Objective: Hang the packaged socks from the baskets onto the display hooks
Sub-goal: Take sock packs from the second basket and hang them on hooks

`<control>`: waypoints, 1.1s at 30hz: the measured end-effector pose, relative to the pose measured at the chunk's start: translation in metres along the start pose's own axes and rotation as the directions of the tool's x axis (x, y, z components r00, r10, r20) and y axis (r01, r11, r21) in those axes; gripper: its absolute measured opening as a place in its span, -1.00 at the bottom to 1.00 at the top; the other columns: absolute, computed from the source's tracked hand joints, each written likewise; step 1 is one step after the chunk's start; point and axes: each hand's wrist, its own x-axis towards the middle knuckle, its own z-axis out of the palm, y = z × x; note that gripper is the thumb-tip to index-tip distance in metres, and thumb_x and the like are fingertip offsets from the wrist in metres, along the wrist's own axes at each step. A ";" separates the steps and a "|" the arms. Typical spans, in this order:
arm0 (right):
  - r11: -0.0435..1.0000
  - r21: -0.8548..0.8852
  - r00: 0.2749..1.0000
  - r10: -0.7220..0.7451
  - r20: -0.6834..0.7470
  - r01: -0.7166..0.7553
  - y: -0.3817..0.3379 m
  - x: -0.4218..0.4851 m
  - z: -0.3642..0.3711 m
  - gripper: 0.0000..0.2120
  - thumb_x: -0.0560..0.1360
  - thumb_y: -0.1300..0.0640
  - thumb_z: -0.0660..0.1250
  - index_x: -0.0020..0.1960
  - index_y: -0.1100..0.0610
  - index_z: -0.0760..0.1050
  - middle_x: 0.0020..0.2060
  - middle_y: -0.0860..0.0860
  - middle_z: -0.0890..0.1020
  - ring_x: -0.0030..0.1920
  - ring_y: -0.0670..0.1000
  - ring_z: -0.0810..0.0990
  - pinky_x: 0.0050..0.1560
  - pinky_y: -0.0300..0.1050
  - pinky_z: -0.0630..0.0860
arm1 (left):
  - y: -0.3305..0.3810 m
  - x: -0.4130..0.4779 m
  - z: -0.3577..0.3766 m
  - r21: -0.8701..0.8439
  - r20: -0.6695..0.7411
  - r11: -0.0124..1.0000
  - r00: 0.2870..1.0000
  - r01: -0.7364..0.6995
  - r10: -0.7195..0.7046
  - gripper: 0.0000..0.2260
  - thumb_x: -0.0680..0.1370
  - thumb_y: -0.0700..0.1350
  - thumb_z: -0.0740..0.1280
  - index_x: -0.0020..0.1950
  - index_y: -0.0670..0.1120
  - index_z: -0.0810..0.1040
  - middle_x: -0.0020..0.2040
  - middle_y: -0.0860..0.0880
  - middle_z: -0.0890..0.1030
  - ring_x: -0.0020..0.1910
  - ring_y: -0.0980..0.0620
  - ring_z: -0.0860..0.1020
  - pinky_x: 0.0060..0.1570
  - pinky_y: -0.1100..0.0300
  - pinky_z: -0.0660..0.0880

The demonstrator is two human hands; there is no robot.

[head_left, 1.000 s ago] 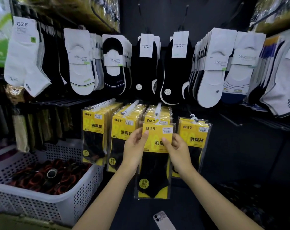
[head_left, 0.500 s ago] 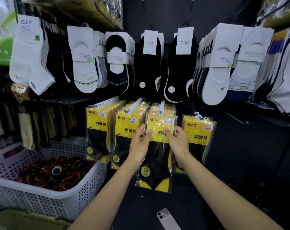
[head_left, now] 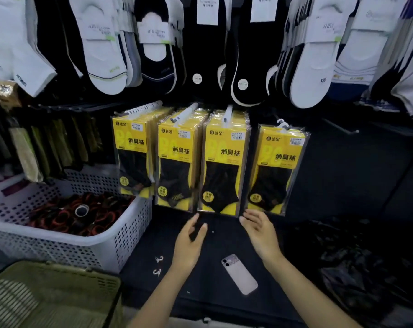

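Several rows of yellow-and-black packaged socks hang on white display hooks. The third row's front pack [head_left: 224,162] hangs on its hook [head_left: 228,113]. A thinner row [head_left: 277,166] hangs to its right. My left hand [head_left: 188,242] and my right hand [head_left: 259,233] hover just below the third row, both open and holding nothing. A white perforated basket [head_left: 120,242] at the left holds red-and-black rolled items. An olive basket [head_left: 56,292] sits at the bottom left.
A phone [head_left: 239,273] lies face down on the dark shelf between my arms, and two small loose hooks [head_left: 158,265] lie to its left. Dark bagged goods [head_left: 357,268] fill the right side. White and black socks hang above.
Both hands have let go of the pack, which now hangs on the third hook. The hands have dropped below the row, and the camera has tilted down.
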 end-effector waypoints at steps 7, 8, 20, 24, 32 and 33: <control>0.932 -0.162 0.940 0.337 0.051 -0.326 0.137 -0.090 -0.031 -0.81 0.50 0.28 0.37 0.11 0.25 0.50 0.01 0.11 0.59 0.02 0.04 0.58 0.02 -0.09 0.51 | -0.133 -0.106 0.015 0.206 0.102 0.907 0.913 0.368 -0.394 -0.69 0.55 -0.14 0.35 0.28 -0.15 0.49 0.14 -0.04 0.55 0.15 0.02 0.52 0.04 0.38 0.41; 0.903 -0.208 0.921 0.389 0.024 -0.376 0.153 -0.103 -0.037 -0.79 0.50 0.29 0.36 0.13 0.28 0.50 0.01 0.14 0.58 0.02 0.07 0.57 0.03 -0.09 0.49 | -0.147 -0.119 0.020 0.281 0.136 0.876 0.887 0.392 -0.441 -0.68 0.55 -0.13 0.35 0.29 -0.14 0.48 0.16 -0.04 0.54 0.20 -0.01 0.51 0.08 0.35 0.39; 0.538 -0.292 0.599 0.780 -0.184 -0.791 0.239 -0.175 -0.041 -0.43 0.47 0.17 0.40 0.37 0.41 0.32 0.31 0.31 0.45 0.30 0.26 0.45 0.21 0.04 0.43 | -0.187 -0.172 0.024 0.450 0.059 0.696 0.760 0.559 -0.648 -0.46 0.58 -0.07 0.29 0.48 -0.25 0.21 0.43 -0.21 0.36 0.37 -0.17 0.38 0.25 0.09 0.38; 0.526 -0.266 0.575 0.803 -0.157 -0.808 0.243 -0.182 -0.034 -0.55 0.48 0.18 0.40 0.28 0.39 0.42 0.20 0.28 0.54 0.19 0.23 0.54 0.10 0.04 0.48 | -0.194 -0.179 0.025 0.441 0.027 0.688 0.758 0.576 -0.652 -0.52 0.58 -0.14 0.29 0.44 -0.28 0.27 0.40 -0.20 0.41 0.33 -0.15 0.42 0.17 0.15 0.40; 0.468 -0.092 0.472 0.881 -0.027 -0.879 0.230 -0.176 -0.045 -0.58 0.42 0.30 0.45 0.23 0.39 0.45 0.20 0.30 0.55 0.03 0.17 0.55 -0.14 -0.04 0.52 | -0.198 -0.176 0.017 0.257 -0.156 0.616 0.661 0.745 -0.734 -0.76 0.46 -0.19 0.44 0.08 -0.27 0.61 -0.01 -0.23 0.65 -0.05 -0.16 0.61 -0.03 0.01 0.54; 0.439 -0.082 0.436 0.899 0.046 -0.895 0.225 -0.175 -0.047 -0.59 0.43 0.30 0.44 0.24 0.38 0.46 0.21 0.29 0.54 0.07 0.19 0.55 -0.07 0.01 0.54 | -0.196 -0.175 0.016 0.178 -0.198 0.584 0.610 0.792 -0.767 -0.60 0.44 -0.16 0.47 0.22 -0.29 0.53 0.11 -0.28 0.61 0.07 -0.21 0.59 0.06 -0.03 0.53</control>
